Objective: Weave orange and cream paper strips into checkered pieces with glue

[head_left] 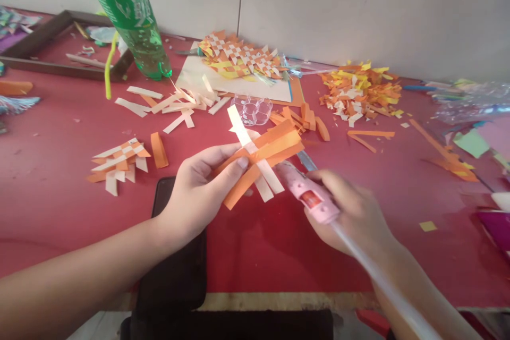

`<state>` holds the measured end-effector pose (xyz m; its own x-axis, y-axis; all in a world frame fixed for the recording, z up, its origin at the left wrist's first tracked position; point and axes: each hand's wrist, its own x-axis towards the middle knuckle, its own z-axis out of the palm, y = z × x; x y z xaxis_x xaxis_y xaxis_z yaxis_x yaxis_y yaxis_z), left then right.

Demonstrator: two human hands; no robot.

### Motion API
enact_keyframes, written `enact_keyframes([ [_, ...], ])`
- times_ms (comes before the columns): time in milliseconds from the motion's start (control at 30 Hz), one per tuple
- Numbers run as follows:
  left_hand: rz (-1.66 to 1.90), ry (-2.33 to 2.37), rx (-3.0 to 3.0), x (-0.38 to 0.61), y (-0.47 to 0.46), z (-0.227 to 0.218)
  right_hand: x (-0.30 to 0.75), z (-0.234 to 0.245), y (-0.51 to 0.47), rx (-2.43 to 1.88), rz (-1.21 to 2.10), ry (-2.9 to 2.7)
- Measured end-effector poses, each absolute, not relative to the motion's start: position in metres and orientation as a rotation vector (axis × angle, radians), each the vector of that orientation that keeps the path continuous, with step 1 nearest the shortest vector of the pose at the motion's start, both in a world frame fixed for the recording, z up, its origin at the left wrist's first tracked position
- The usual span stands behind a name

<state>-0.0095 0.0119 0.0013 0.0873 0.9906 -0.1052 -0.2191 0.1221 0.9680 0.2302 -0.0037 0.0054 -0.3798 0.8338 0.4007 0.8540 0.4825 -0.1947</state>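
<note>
My left hand (203, 186) pinches a small woven piece of orange and white paper strips (274, 143), thumb on top, above the red table. In my right hand (350, 207) is a pink hot glue gun (308, 196) with a long clear glue stick (382, 281) out of its back. The gun's front end is beside the woven piece; whether they touch I cannot tell. Another small orange and white woven piece (121, 162) lies on the table to the left, next to a loose orange strip (159, 150).
A green drink bottle (131, 16) stands at the back left by a dark wooden frame (48, 65). Loose white strips (183, 103), a clear plastic tray (252, 110), a larger woven sheet (239, 58) and a pile of paper scraps (360, 90) lie behind. A black phone (179, 271) lies under my left forearm.
</note>
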Motion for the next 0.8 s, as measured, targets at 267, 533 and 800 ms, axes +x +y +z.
enact_keyframes([
  [267, 0.972, 0.844, 0.976, -0.008, 0.008, 0.007, 0.229, 0.007, -0.001, -1.393, 0.229, -2.434],
  [533, 0.671, 0.838, 1.187, -0.008, 0.006, 0.011, 0.234, 0.01, -0.008, -1.229, 0.412, -1.818],
  [800, 0.653, 0.866, 1.617, -0.006, 0.007, 0.013, 0.22, 0.016, -0.012, -1.1, 0.477, -2.049],
])
